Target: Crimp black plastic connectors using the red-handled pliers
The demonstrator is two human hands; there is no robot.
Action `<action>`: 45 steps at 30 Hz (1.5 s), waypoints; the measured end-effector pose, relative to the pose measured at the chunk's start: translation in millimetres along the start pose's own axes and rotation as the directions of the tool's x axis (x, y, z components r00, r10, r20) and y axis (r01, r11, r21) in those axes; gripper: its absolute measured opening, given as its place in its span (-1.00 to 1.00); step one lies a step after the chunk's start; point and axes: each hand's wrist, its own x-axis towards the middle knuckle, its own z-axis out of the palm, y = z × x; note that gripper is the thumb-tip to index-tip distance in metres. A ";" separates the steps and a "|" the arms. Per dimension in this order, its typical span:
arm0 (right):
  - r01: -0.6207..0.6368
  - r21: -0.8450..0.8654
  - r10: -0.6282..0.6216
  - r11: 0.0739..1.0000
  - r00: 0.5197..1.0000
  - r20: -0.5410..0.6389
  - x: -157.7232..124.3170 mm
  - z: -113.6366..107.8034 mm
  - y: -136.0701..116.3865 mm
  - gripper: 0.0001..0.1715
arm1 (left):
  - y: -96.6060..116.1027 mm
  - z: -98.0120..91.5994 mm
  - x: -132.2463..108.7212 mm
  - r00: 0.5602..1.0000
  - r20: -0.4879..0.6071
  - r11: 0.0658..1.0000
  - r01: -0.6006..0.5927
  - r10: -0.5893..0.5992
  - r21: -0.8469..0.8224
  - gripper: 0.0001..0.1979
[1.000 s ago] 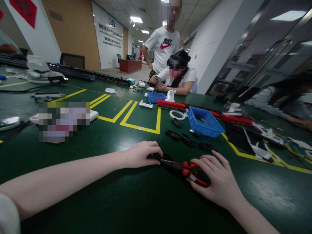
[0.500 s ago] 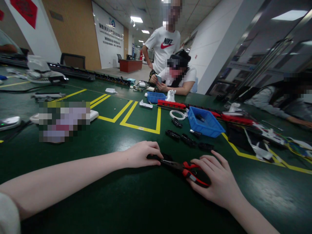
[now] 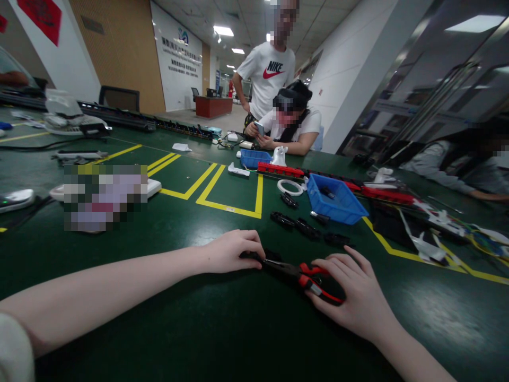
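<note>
Red-and-black long-nose pliers [image 3: 292, 269] lie across the middle of the view, jaws toward the left. My right hand [image 3: 350, 289] is closed around their handles, the forefinger stretched out above. At the tip of the jaws, my left hand [image 3: 234, 250] pinches a small black piece [image 3: 250, 255], mostly hidden by the fingers. The jaw tips touch or nearly touch this piece; which of the two I cannot tell. Beyond the pliers lie several black parts [image 3: 307, 229] on the green table.
A blue bin [image 3: 336, 199] with dark parts and a white ring [image 3: 290, 187] stand beyond my right hand. To the left lies a blurred-out phone [image 3: 107, 204]. Red rail strips [image 3: 280, 169] run along the back. Two people are across the table, one holding a phone [image 3: 259, 128].
Both hands and the pliers keep almost the same place. The right hand with the pliers has shifted very slightly right.
</note>
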 end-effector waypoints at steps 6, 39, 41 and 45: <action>0.018 -0.022 -0.018 1.000 1.000 -0.012 -0.1 -1.5 -1.5 -0.52 | -2.3 0.6 0.6 1.000 0.003 1.000 -0.026 0.026 0.004 -0.82; -0.010 0.028 0.010 1.000 1.000 0.006 1.8 -0.2 -3.8 -0.56 | -0.5 -0.2 0.7 1.000 0.014 0.999 -0.014 0.014 0.032 -0.80; -0.006 0.022 0.006 1.000 1.000 0.001 1.8 0.7 -4.3 -0.54 | -0.3 -0.4 0.8 1.000 0.017 0.999 -0.013 0.013 0.034 -0.80; -0.012 0.017 0.011 1.000 1.000 0.015 -0.2 2.4 -3.1 -0.50 | 0.5 -1.5 0.8 1.000 0.021 1.000 -0.001 0.000 0.020 -0.80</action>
